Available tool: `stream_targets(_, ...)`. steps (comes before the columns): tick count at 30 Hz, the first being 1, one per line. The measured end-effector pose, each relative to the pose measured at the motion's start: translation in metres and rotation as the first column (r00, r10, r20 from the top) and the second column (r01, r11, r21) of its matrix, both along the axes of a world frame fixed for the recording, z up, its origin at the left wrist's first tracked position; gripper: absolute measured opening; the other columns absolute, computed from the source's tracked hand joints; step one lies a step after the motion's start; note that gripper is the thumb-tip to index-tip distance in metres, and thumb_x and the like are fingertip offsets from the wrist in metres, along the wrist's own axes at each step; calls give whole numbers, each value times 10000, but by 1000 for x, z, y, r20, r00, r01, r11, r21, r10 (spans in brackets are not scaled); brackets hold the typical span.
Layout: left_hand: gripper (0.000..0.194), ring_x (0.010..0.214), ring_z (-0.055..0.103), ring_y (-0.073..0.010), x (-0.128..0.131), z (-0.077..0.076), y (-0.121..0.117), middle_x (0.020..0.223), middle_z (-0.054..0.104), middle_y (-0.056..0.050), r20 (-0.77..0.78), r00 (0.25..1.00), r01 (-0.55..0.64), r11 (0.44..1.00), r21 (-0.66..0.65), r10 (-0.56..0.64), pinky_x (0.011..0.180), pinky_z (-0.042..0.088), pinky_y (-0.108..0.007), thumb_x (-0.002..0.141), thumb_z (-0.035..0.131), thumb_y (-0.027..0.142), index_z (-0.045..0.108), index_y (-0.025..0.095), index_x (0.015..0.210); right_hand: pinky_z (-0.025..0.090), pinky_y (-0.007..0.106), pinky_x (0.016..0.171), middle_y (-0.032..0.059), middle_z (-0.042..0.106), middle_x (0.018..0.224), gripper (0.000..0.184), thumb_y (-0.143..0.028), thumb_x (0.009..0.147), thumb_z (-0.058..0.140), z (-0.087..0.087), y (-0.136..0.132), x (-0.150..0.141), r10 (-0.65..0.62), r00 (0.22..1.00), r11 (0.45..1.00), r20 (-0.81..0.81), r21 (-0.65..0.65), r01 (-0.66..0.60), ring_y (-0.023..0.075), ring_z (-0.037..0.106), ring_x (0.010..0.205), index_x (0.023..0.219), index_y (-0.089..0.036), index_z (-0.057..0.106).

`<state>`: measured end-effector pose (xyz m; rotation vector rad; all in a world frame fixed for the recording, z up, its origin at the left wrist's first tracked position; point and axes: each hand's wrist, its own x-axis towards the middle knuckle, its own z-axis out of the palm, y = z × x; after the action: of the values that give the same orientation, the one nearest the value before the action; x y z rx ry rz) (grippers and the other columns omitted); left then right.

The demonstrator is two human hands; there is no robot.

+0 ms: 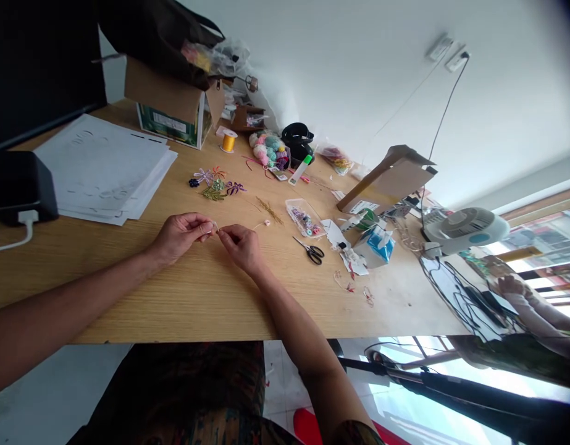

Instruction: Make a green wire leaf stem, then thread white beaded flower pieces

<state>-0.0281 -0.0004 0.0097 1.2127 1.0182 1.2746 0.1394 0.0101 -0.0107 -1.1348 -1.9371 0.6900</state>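
Note:
My left hand (pixel 185 233) and my right hand (pixel 242 247) meet above the wooden table, fingertips almost touching. Both are closed in a pinch on a thin pale cord (pixel 215 226); the fingers hide its finer details. From behind my right hand the cord runs out to a small pinkish-white bead (pixel 267 222) on the tabletop. Beyond the hands lie several knotted flower and leaf shapes (pixel 218 185) in purple, orange and green. Golden-brown strands (pixel 269 210) rest near the bead. Further right are a clear tray (pixel 290 206) of beads and black-handled scissors (pixel 315 254).
Paper sheets (pixel 99 167) and a cardboard box (pixel 168 120) occupy the left. At the back stand a yellow thread spool (pixel 228 141), yarn balls (pixel 270 149) and a glue bottle (pixel 300 170). A tissue pack (pixel 375 245) and a white fan (pixel 467 228) are rightward; another person's hands (pixel 511 285) show far right.

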Motion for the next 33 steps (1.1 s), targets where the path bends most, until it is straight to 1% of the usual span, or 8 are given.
stream_targets(4,186,547,471,-111,0,-5,3,633,628,-20,50,996,-77,996,-43,79,563,382,-259,642,761,351,681,183,638,448,221,648,31,651,737,197,-260,902,550,4,-7,-4,50,995,995,90,87,-58,105,567,656,853,-168,717)
stream_targets(9,151,554,508,-127,-4,-12,6,634,649,-17,-99,986,-135,990,29,137,569,400,-256,657,755,334,704,195,682,447,224,660,36,628,737,221,-250,916,522,6,-10,-5,42,993,984,106,167,-60,109,572,665,864,-165,719)
stream_targets(12,129,543,497,-125,-5,-12,6,621,646,-7,-170,978,-111,991,76,122,550,386,-247,656,756,316,711,202,692,457,234,681,49,638,763,239,-270,922,509,8,-10,-3,-15,999,980,45,199,6,118,580,683,871,-158,715)
stream_targets(17,151,525,475,-123,-4,-12,4,584,618,-2,-202,979,9,1000,26,-4,529,359,-244,638,769,320,714,193,701,481,267,726,55,668,800,247,-329,917,515,9,-2,1,-129,990,985,-59,111,135,134,592,710,864,-175,702)
stream_targets(20,168,522,463,-114,-2,-12,2,610,620,-5,-162,984,81,996,27,-76,540,363,-246,665,755,340,715,189,726,484,263,693,52,681,787,246,-346,893,543,3,4,2,-150,980,986,-129,47,157,132,589,686,848,-168,706)
stream_targets(24,174,525,449,-99,1,-7,-2,655,632,-14,-26,996,84,996,-4,-84,555,366,-253,666,753,346,701,185,710,466,239,622,38,684,765,254,-360,889,549,-5,6,-1,-110,986,994,-129,-33,106,117,576,643,860,-164,708)
stream_targets(29,178,524,441,-91,3,-4,-3,636,610,-4,138,990,37,995,-90,-24,544,363,-252,619,773,326,674,183,658,450,222,640,33,660,747,223,-302,906,551,-3,-2,-5,-12,1000,998,21,68,11,106,570,651,869,-168,725)
stream_targets(33,170,506,433,-91,3,-8,-1,589,587,8,119,991,-50,994,-94,61,527,340,-248,632,768,321,664,187,641,443,233,656,51,654,772,247,-257,938,497,4,-12,-6,20,986,984,165,172,-49,120,577,674,939,-156,722)
